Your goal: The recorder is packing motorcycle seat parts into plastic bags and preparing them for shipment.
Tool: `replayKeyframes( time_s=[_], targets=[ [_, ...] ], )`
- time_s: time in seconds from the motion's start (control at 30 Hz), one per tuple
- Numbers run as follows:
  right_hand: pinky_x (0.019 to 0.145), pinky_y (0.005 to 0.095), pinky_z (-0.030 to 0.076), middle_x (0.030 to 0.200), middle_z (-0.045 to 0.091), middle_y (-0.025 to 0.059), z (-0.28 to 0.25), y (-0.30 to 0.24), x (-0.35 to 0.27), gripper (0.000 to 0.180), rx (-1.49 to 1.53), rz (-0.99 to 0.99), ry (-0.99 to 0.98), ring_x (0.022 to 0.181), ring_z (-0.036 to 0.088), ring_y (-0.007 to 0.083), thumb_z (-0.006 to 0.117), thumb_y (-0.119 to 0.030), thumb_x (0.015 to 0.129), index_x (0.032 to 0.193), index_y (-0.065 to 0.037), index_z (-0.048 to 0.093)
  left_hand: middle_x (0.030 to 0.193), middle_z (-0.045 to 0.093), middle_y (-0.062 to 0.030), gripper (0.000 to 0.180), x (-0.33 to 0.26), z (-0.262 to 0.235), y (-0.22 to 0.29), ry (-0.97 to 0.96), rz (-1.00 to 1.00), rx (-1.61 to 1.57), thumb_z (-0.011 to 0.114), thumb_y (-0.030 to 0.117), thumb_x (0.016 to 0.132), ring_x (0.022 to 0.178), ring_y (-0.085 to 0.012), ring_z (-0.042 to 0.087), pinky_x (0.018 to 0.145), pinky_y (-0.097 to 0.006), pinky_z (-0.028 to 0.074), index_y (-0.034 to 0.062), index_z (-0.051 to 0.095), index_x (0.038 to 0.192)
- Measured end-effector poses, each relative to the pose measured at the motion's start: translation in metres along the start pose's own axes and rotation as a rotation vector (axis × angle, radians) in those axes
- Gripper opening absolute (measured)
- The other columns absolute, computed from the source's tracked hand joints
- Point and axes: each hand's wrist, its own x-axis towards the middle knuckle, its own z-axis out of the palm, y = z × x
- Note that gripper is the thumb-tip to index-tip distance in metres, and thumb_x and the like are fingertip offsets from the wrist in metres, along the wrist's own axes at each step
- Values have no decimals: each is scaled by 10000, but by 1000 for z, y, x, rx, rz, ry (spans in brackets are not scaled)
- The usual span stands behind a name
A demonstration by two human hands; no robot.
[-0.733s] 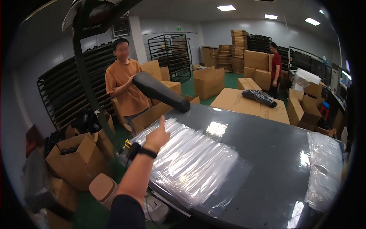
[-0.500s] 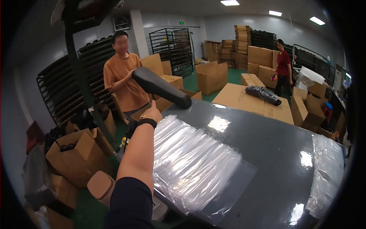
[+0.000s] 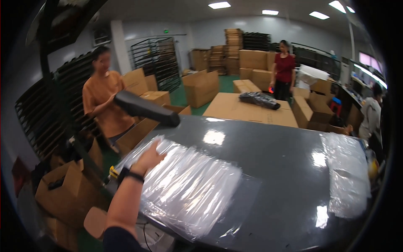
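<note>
My left hand [image 3: 150, 158], with a dark band on its wrist, is over the far left part of a stack of clear plastic bags [image 3: 191, 180] on the grey table [image 3: 277, 168]. Its thumb stands apart and a finger points forward; whether it touches the bags I cannot tell. Nothing shows in it. Beyond my hand lies a long black padded piece [image 3: 147, 109], shaped like a motorcycle seat, one end at the table's far left edge. A person in an orange shirt [image 3: 105, 94] holds its other end. My right hand is out of view.
More plastic bags [image 3: 346, 174] lie at the table's right end. Behind the table, a black plastic-wrapped item [image 3: 259, 101] rests on a large carton [image 3: 226, 107]. Open cartons [image 3: 69, 193] stand at left. A person in red [image 3: 284, 69] stands at the back.
The view has swung to the right. My left hand has drawn down from near the black padded piece to over the bags. Another person has come into view at the far right.
</note>
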Motion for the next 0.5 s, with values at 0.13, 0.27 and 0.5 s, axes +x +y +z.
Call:
replayKeyframes(
  time_s=[0.13,0.27,0.5],
  targets=[
    [965,464,269,1263,385,223,4,-40,-38,573,-100,-107,95,1149,362,380,550,-500,890,1262,-81,431,949,680,-13,343,-133,49,-10,-505,36,-476,631,290,926,825,-81,587,722,-258,481,33,637,1153],
    [1058,479,259,1384,358,260,0,-93,-52,662,-278,-252,137,1270,344,409,556,-498,888,1358,-57,407,990,659,-50,393,-248,111,-14,-971,-69,-572,625,281,943,880,-135,606,789,-289,485,57,580,1262],
    [1097,652,188,1515,269,256,28,-157,-80,718,-620,-446,-49,1395,230,460,574,-454,855,1456,-114,376,1140,567,-280,591,-338,246,-2,-387,469,49,699,395,825,1120,-417,517,928,-464,447,40,548,1273]
  ],
)
